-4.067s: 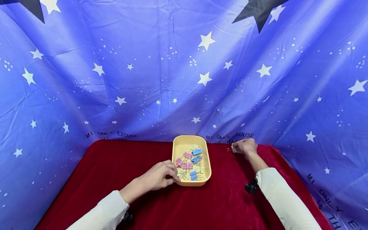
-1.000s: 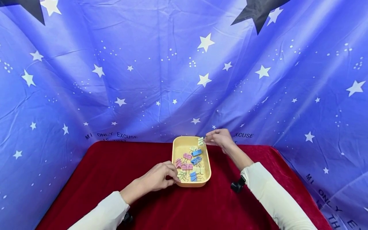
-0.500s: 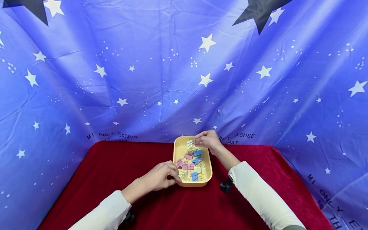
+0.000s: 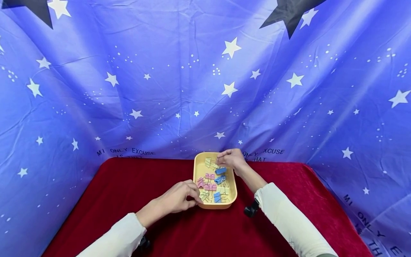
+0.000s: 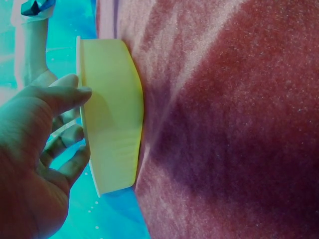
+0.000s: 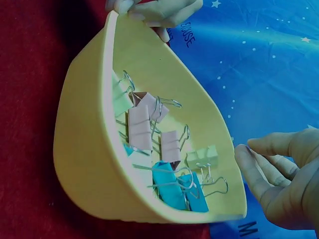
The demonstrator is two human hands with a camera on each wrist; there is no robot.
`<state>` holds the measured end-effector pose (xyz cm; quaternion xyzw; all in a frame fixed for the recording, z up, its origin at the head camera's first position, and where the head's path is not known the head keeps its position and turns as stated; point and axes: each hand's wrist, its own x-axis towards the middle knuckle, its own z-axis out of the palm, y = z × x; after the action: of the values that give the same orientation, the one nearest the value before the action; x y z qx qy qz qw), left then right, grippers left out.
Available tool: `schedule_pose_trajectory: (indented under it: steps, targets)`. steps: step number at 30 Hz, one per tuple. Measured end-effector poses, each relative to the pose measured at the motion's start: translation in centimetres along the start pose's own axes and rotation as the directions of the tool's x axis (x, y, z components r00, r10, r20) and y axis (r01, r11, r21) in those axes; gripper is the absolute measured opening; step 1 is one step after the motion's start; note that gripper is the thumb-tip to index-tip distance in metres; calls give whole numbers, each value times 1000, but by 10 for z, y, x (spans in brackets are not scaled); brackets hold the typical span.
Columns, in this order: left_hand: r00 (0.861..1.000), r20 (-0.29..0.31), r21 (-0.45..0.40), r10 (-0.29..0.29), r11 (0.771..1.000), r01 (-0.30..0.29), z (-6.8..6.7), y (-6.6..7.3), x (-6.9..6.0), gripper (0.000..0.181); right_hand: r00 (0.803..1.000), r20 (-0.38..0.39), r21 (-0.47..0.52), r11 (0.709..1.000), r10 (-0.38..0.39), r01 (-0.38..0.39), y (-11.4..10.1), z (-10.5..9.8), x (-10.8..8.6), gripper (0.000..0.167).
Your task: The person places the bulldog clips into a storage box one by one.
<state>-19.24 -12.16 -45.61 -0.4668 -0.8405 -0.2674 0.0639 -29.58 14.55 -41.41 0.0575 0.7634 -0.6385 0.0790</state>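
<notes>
A yellow plastic tray (image 4: 219, 206) holds several binder clips in pink, blue and pale yellow-green. My left hand (image 4: 178, 196) pinches its near left corner, with the thumb on the rim in the left wrist view. Over the far right rim hovers my right hand (image 4: 233, 159). In the right wrist view, the thumb and forefinger of that hand (image 6: 286, 174) come close together with nothing between them. A pale yellow-green binder clip (image 4: 208, 162) lies at the tray's far end. Nearer are a blue binder clip (image 4: 220, 171) and a pink binder clip (image 4: 210, 187).
Dark red velvet cloth (image 4: 135, 189) covers the table under the tray. A blue curtain (image 4: 160, 92) with white stars hangs behind and along both sides. Both sleeves are white, and a black wrist device (image 4: 251, 208) sits under the right one.
My right hand carried a pale yellow-green binder clip from the table's far right to the tray and let it go. It now lies at the far end. The left hand stayed on the corner.
</notes>
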Motion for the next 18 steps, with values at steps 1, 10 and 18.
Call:
schedule_pose_trajectory:
  steps: [1,10,18]
  targets:
    - [1000,-3,0,4,1000,-4,0,0,0,20,1000,-4,-7,1000,-1,1,0,-2,-2,29]
    - [1000,-13,2,18,1000,-18,0,1,-1,20,1000,-14,10,1000,4,-4,7,-23,-14,28]
    - [1000,-6,-3,11,1000,-11,0,1,-2,18,1000,-2,25,1000,-8,8,13,-37,-25,34]
